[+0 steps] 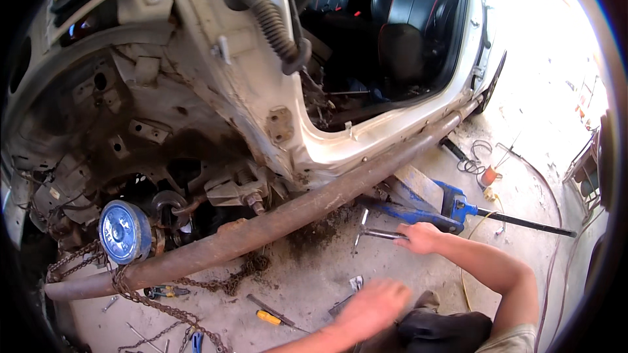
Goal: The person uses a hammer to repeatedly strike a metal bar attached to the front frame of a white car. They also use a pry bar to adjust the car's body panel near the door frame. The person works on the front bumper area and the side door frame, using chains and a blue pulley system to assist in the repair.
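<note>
In my right hand is a hammer, its fingers wrapped round the handle. The metal head points left, just below a long rusty pipe that runs along the car's sill. Lower down, my left hand is over the floor in front of my knees, smeared by motion. Its fingers do not show clearly, so I cannot tell what they hold. A dark object lies beside the left wrist, partly hidden. A blue floor jack stands under the sill, just beyond my right hand.
The white car body is stripped, with a bare wheel well. A blue round disc and rusty chains are at the pipe's left end. A yellow-handled tool lies on the floor. Cables run at right.
</note>
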Available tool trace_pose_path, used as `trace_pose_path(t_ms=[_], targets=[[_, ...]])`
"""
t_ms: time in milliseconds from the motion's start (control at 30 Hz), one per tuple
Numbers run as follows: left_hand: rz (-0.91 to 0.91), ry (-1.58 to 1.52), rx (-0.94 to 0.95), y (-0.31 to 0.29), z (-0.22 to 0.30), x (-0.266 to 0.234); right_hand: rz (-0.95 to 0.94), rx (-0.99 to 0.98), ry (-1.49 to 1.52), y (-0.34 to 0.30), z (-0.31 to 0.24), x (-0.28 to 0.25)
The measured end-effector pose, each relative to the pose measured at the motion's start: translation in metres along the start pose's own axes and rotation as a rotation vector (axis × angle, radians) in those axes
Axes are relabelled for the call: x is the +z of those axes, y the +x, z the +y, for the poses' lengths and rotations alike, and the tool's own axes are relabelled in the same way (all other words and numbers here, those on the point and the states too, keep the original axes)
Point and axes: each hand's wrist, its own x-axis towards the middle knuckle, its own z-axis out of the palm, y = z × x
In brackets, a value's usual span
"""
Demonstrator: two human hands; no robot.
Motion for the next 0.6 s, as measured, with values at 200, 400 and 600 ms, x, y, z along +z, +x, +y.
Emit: trace_pose_path(t_ms=[200,400,600], targets=[[0.186,0.359,-0.254,0.007,-0.066,-0.028,-0.116,0.211,0.211,-0.025,0.031,0.049],[0.204,0.745,-0.406,0.017,-0.083,-0.063,0.044,0.092,0.533,-0.022,0.054,0.125],[0.19,0.838,-0.422,0.078,-0.11,-0.075,0.297,-0.051,0.922,-0.05,0.07,0.063]])
